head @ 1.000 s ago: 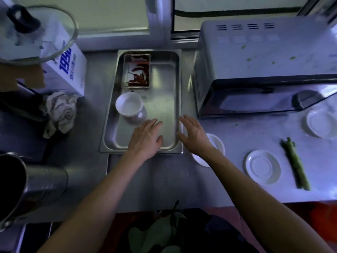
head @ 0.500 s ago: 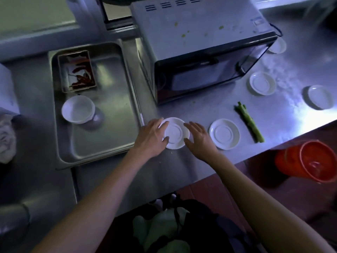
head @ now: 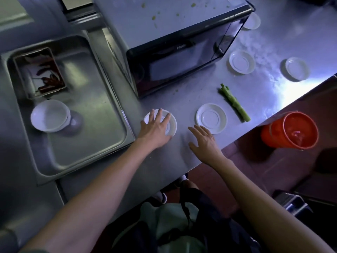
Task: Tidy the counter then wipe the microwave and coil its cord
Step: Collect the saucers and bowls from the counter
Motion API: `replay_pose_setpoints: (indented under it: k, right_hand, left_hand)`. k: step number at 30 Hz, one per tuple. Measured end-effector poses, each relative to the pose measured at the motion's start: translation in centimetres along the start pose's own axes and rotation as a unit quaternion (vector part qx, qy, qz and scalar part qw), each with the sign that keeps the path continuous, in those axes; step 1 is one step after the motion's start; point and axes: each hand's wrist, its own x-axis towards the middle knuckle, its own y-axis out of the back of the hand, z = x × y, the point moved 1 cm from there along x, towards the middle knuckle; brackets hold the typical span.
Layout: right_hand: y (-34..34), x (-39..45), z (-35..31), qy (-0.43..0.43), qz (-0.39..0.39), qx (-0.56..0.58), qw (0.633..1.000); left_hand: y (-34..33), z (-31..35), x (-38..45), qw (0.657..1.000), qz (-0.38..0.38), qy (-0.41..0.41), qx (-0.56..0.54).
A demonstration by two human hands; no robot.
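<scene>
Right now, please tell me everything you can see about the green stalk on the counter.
The stalk is a pale green, slim bundle of stems, like celery, with cut ends. It lies flat on the steel counter, slanting toward its edge, in front of the microwave's right end and right of a saucer. Nothing touches it.

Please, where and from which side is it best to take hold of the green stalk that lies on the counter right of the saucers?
Probably at the middle of the green stalk, pinched across its thin width from straight above. It lies flat on the counter, long and narrow, running diagonally, with bare surface along both long sides for the fingertips. The right hand is the nearer one.
</scene>
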Motion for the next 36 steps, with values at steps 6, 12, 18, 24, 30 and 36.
replay_pose_setpoints:
  k: [6,12,18,24,30,36]
  right_hand:
    - [0.7,1.0,1.4,0.014,0.002,0.015,1.000]
    - [1.3,2.4,3.4,0.023,-0.023,0.013,0.999]
    - [1.9,4.5,5.0,0.039,-0.040,0.019,0.998]
    - [2.0,6.1,6.7,0.030,-0.027,0.027,0.999]
    - [2.7,7.7,9.3,-0.005,-0.034,-0.037,0.999]
    - [3.3,9.6,11.8,0.000,-0.075,-0.103,0.992]
  left_hand:
    - [-0.8,0.5,2.7,0.999,-0.043,0.030,0.015]
    - [-1.8,0.6,3.5,0.994,-0.077,0.066,0.033]
    - [-2.0,0.9,3.9,0.995,-0.057,0.085,0.022]
    - [-1.5,2.2,4.0,0.996,-0.016,0.087,0.030]
    - [-0.8,4.8,4.9,0.997,-0.009,0.077,0.029]
    - [-0.1,7.5,6.3,0.996,-0.021,0.072,0.040]
